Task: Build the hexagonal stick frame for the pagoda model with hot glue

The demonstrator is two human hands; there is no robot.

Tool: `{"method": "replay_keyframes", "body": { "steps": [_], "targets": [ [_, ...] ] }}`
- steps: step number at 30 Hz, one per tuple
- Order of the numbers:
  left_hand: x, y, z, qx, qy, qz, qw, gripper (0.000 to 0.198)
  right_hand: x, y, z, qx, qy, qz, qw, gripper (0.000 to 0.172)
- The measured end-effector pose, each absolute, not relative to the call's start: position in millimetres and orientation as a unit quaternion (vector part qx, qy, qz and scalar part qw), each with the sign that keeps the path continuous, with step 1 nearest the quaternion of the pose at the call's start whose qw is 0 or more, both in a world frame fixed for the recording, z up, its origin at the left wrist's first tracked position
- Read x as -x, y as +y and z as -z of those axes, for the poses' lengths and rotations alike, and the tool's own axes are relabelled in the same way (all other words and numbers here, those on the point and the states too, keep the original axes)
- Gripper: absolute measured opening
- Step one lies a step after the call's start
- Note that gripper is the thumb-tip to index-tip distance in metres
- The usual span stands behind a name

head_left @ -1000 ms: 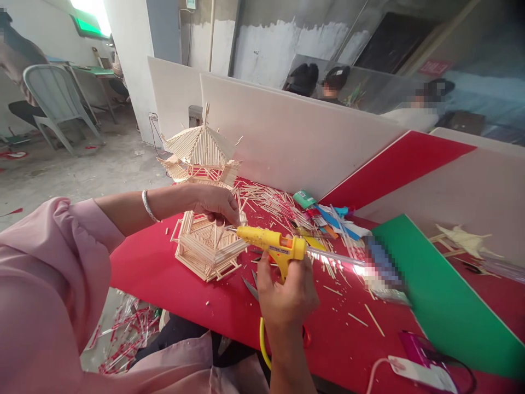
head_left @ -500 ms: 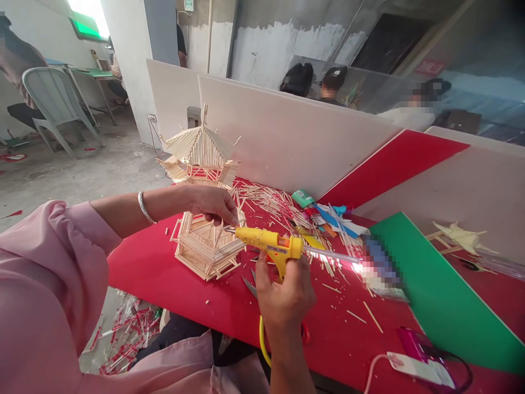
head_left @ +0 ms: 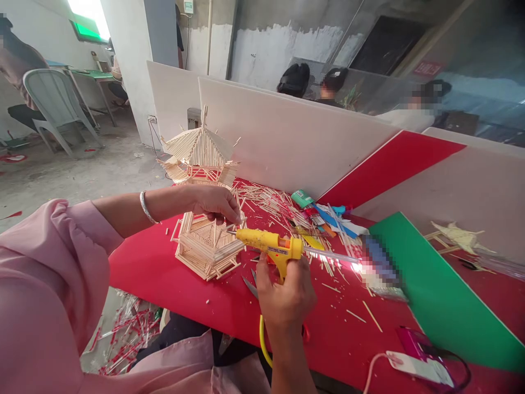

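My right hand (head_left: 285, 290) is wrapped round a yellow hot glue gun (head_left: 268, 243), with a clear glue stick (head_left: 332, 254) running out of its back. The gun's nozzle points left, just below the fingertips of my left hand (head_left: 217, 205). These fingers are pinched together over the far right side of a six-sided base made of wooden sticks (head_left: 197, 262); whatever is between them is too small to name. Behind my left arm stands a pagoda-like model of sticks (head_left: 200, 145) with a peaked roof. Grey blades (head_left: 251, 285) lie beside the base, partly hidden by my right hand.
Loose wooden sticks (head_left: 266, 200) lie heaped on the red table (head_left: 164, 284). Green (head_left: 463, 306) and white (head_left: 287, 131) boards stand round it. A white power strip (head_left: 420, 368) sits at the front right. Plastic scraps (head_left: 127, 334) litter the floor. Several people are beyond the boards.
My left fingertips have shifted very slightly to the right, and a little more gap shows between them and the glue gun. The right hand and the gun stay almost still.
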State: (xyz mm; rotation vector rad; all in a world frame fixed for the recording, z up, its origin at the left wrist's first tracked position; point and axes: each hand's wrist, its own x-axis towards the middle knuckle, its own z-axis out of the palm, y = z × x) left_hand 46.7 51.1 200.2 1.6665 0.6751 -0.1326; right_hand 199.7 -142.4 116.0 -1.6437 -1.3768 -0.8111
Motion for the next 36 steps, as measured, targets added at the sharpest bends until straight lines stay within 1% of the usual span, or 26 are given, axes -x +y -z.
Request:
{"method": "replay_keyframes", "body": {
  "steps": [9, 13, 19, 25, 31, 36],
  "targets": [
    [-47, 43, -208, -0.736, 0.305, 0.069, 0.6, 0.017, -203, -144, -113, 0.659, -0.54, 0.329, 0.406, 0.017],
    [-48, 41, -210, -0.738, 0.322, 0.062, 0.589, 0.016, -205, -143, -113, 0.683, -0.512, 0.353, 0.383, 0.019],
    [-46, 38, -212, -0.739, 0.339, 0.053, 0.58, 0.016, -207, -142, -111, 0.693, -0.505, 0.372, 0.355, 0.031],
    [-46, 40, -211, -0.745, 0.33, 0.057, 0.577, 0.019, -208, -138, -106, 0.695, -0.499, 0.376, 0.355, 0.027],
    [-45, 39, -211, -0.756, 0.323, 0.059, 0.566, 0.019, -207, -130, -100, 0.685, -0.508, 0.376, 0.363, 0.026],
    [-45, 37, -212, -0.753, 0.32, 0.066, 0.571, 0.023, -207, -129, -99, 0.685, -0.503, 0.386, 0.359, 0.028]
  ]
}}
